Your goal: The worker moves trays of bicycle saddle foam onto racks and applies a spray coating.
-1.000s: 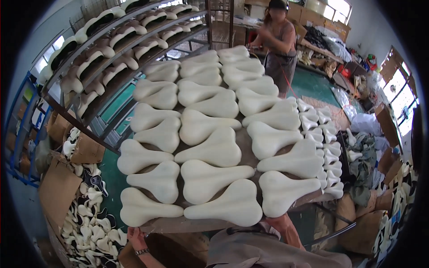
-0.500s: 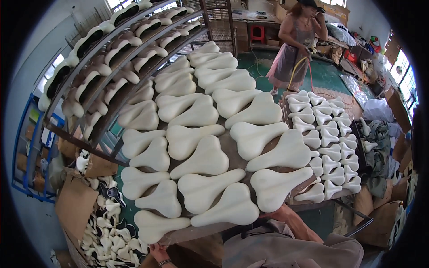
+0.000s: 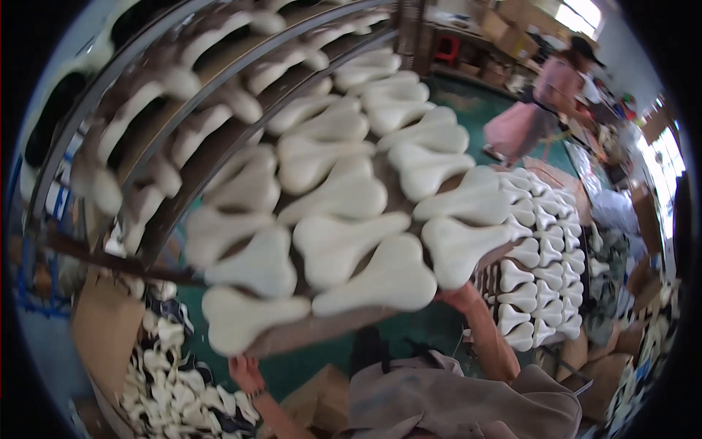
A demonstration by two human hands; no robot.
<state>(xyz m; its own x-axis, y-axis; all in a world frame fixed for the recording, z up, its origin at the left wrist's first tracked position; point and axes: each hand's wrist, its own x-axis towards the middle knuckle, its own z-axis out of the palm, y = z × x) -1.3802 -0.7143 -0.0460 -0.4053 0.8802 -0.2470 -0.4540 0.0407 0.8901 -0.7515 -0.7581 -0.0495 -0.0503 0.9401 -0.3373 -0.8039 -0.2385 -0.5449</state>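
A long brown board [image 3: 292,338] carries several rows of white saddle-shaped foam pieces [image 3: 344,245] and stretches away from me. My left hand [image 3: 246,370] grips the board's near edge from below, at the left corner. My right hand [image 3: 455,295] holds the near right corner, and its fingers are mostly hidden under a saddle piece [image 3: 457,245]. The board tilts down to the left in the picture.
A metal rack [image 3: 183,95] with shelves of more white saddles runs along the left. Smaller white saddles [image 3: 541,241] are stacked in rows on the right. A cardboard box of loose white pieces [image 3: 168,388] sits lower left. A person in pink [image 3: 541,99] stands at the far right.
The board and the view have swung, so the rows now run toward the upper right and look closer. The person in pink has shifted to the right.
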